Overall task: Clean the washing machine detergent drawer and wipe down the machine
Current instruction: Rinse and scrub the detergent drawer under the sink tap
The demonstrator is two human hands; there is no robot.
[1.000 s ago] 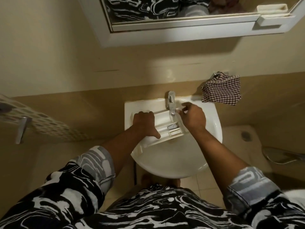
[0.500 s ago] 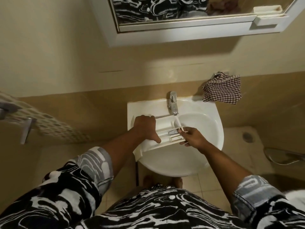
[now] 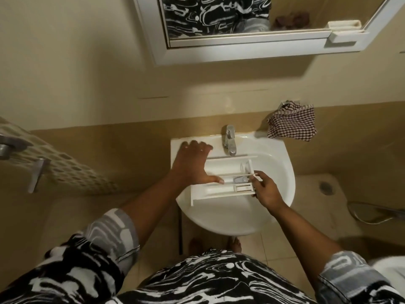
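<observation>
The detergent drawer is out of the machine and lies across the white sink, its long side running left to right, just in front of the tap. The left hand is spread flat and open, palm down over the drawer's left end and the sink's back-left corner, the thumb stretched along a divider; it presses down and grips nothing. The right hand is at the drawer's right end, at the sink's right side, its fingers curled round the end wall, pinching the drawer there to steady or lift it.

Judging by this, the task is at an early stage. The drawer has been pulled and carried to the sink, so removal is done. No water can be seen running from the tap, and no brush or sponge is in either hand, so rinsing and scrubbing the compartments seem yet to come. A checked cloth hangs on the wall behind the sink's right side, untouched. The washing machine is not in view; refitting the drawer and wiping the machine are left.

No brand, label or legible writing shows on the drawer, the tap or the sink.
</observation>
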